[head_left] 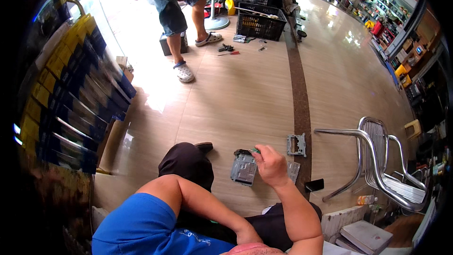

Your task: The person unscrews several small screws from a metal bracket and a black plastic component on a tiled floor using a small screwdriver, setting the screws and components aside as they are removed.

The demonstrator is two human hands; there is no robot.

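Note:
My right hand (272, 166) is closed, its fingers pinching a small green piece (255, 150) whose kind I cannot make out. Just beyond the fingertips, a dark strip (242, 152) lies along the far edge of a grey metal device casing (244, 171) on the floor. My left forearm crosses low over my lap; of my left hand (248, 234) only the wrist end shows, and its fingers are hidden. To the right of my right hand lie a grey metal bracket frame (297, 152) and a slotted grey panel (293, 172).
A black phone (314, 185) lies near a chrome chair (375, 160) on the right. A display rack (78, 94) lines the left. Ahead, another person (174, 14) stands near black crates (261, 21) and a red-handled screwdriver (230, 53) on the tiles.

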